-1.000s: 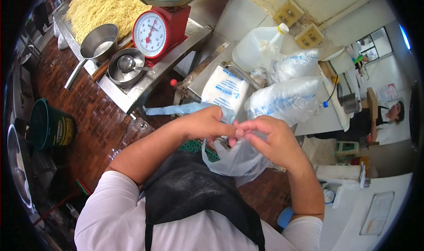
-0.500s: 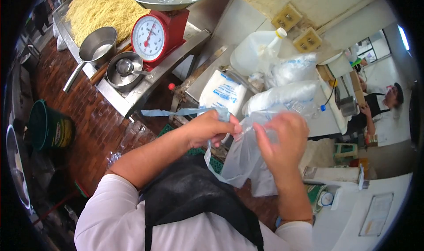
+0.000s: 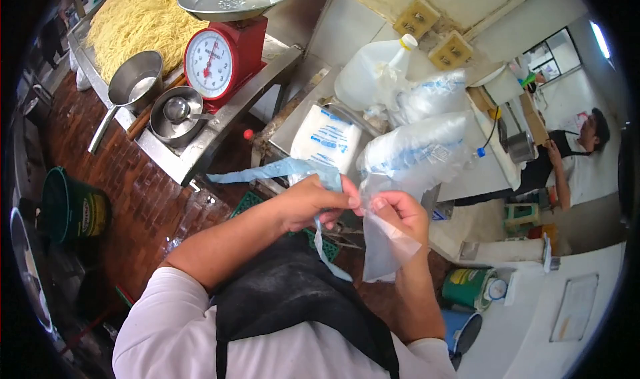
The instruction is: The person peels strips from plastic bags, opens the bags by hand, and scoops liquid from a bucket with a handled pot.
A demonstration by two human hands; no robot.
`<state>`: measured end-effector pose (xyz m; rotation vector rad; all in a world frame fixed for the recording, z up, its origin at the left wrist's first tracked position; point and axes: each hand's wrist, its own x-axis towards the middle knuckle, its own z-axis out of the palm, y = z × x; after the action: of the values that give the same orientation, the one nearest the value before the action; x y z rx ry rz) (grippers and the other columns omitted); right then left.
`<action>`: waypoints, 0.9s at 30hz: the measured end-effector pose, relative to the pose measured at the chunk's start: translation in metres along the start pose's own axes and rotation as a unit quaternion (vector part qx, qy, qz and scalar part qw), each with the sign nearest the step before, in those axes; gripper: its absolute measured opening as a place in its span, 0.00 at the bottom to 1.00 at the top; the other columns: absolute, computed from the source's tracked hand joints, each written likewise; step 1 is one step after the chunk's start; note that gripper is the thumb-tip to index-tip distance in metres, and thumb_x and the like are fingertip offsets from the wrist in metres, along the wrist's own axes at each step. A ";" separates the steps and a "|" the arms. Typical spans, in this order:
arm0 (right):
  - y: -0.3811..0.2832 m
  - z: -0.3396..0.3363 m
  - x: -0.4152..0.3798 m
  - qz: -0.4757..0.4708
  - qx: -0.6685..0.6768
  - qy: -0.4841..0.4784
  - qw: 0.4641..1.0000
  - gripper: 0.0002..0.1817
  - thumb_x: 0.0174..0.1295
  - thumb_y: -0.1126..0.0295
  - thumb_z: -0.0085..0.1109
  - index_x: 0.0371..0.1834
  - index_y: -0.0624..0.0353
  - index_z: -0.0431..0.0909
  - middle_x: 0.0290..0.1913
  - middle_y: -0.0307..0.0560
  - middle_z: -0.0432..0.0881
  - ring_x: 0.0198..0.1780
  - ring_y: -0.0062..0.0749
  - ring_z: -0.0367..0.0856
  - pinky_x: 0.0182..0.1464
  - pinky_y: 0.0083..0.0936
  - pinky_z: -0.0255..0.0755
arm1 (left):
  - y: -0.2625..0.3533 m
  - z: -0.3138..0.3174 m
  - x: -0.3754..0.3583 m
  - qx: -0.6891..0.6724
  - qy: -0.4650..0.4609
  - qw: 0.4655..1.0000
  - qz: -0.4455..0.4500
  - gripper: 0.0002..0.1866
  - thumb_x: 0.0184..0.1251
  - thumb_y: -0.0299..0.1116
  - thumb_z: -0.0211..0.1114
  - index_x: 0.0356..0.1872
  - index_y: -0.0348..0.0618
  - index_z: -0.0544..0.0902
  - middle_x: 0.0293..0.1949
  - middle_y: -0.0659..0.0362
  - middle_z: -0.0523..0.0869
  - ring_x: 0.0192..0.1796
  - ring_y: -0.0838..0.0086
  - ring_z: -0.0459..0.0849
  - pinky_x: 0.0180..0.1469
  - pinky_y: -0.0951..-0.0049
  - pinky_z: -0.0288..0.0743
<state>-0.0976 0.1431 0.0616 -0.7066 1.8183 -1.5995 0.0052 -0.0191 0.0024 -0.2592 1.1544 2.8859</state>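
In front of the black apron, my left hand (image 3: pixel 320 202) pinches the edge of a clear plastic bag (image 3: pixel 385 249) between thumb and fingers. A strip of light blue plastic (image 3: pixel 267 170) lies over that hand, one end stretching left and another dangling below. My right hand (image 3: pixel 405 219) is closed on the same bag close beside the left fingertips, and the bag hangs down in front of its palm and wrist. Just beyond both hands are a white pack of plastic bags (image 3: pixel 327 138) with blue print and larger clear packs (image 3: pixel 417 152).
Left, a steel table (image 3: pixel 183 169) bears yellow noodles (image 3: pixel 137 29), a red dial scale (image 3: pixel 227 62), a saucepan (image 3: pixel 135 79) and a bowl with a ladle (image 3: pixel 175 116). A yellow-capped jug (image 3: pixel 367 72) stands behind the packs. A green bucket (image 3: pixel 73 206) is on the floor. Another person (image 3: pixel 573 152) stands right.
My right hand has moved left and down to my left fingertips and closed on the bag. The bag, spread wide before, now hangs smaller. The view has shifted slightly.
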 end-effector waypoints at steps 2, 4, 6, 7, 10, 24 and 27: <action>0.001 -0.003 -0.003 0.014 0.005 0.025 1.000 0.08 0.68 0.70 0.59 0.42 0.64 0.80 0.35 0.39 0.83 0.33 0.18 0.79 0.38 0.17 0.73 | 0.001 0.000 0.001 -0.032 0.007 0.999 0.011 0.07 0.62 0.33 0.66 0.35 0.41 0.79 0.29 0.58 0.84 0.16 0.83 0.69 0.22 0.77 0.69; 0.007 -0.008 -0.003 0.015 0.037 0.058 0.998 0.08 0.69 0.69 0.57 0.42 0.63 0.78 0.34 0.39 0.83 0.32 0.19 0.79 0.37 0.17 0.74 | -0.001 -0.007 0.002 -0.058 0.016 0.998 0.025 0.06 0.63 0.33 0.62 0.36 0.42 0.79 0.29 0.58 0.84 0.15 0.83 0.67 0.22 0.76 0.69; 0.015 -0.021 0.001 0.000 0.097 0.099 0.990 0.08 0.69 0.68 0.55 0.44 0.62 0.76 0.34 0.39 0.83 0.31 0.21 0.79 0.36 0.18 0.73 | -0.005 -0.021 0.008 -0.124 0.017 0.992 0.025 0.05 0.64 0.33 0.59 0.36 0.44 0.77 0.33 0.58 0.85 0.15 0.81 0.66 0.22 0.75 0.68; 0.010 -0.028 -0.001 0.016 0.140 0.097 0.985 0.08 0.69 0.68 0.55 0.45 0.61 0.75 0.34 0.40 0.82 0.32 0.22 0.80 0.36 0.18 0.73 | -0.007 -0.027 0.012 -0.157 0.016 0.987 0.025 0.05 0.65 0.33 0.57 0.37 0.45 0.77 0.35 0.57 0.85 0.15 0.81 0.65 0.22 0.75 0.68; -0.009 -0.055 -0.007 0.039 0.179 0.120 0.976 0.10 0.67 0.68 0.55 0.47 0.59 0.72 0.35 0.43 0.82 0.35 0.29 0.81 0.37 0.24 0.73 | -0.009 -0.031 0.013 -0.191 0.050 0.980 0.035 0.05 0.65 0.34 0.55 0.35 0.46 0.75 0.34 0.58 0.84 0.15 0.81 0.64 0.22 0.74 0.66; -0.050 -0.013 0.000 0.078 -0.297 -0.352 0.884 0.13 0.66 0.60 0.60 0.36 0.60 0.83 0.31 0.37 0.84 0.36 0.28 0.81 0.41 0.26 0.73 | 0.030 0.011 0.011 0.048 -0.047 0.979 0.190 0.28 0.52 0.39 0.73 0.55 0.41 0.77 0.58 0.49 0.81 0.31 0.85 0.78 0.30 0.85 0.68; -0.062 -0.025 0.004 0.146 -0.126 -0.360 0.913 0.13 0.70 0.62 0.56 0.35 0.60 0.82 0.30 0.36 0.82 0.33 0.19 0.78 0.35 0.23 0.72 | 0.030 0.024 0.023 0.019 -0.239 0.962 0.129 0.34 0.49 0.38 0.78 0.58 0.39 0.76 0.57 0.50 0.82 0.42 0.78 0.82 0.39 0.80 0.71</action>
<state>-0.1184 0.1491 0.1247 -0.9334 1.4776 -0.7574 -0.0238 -0.0253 0.0356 0.5996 1.2127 2.8761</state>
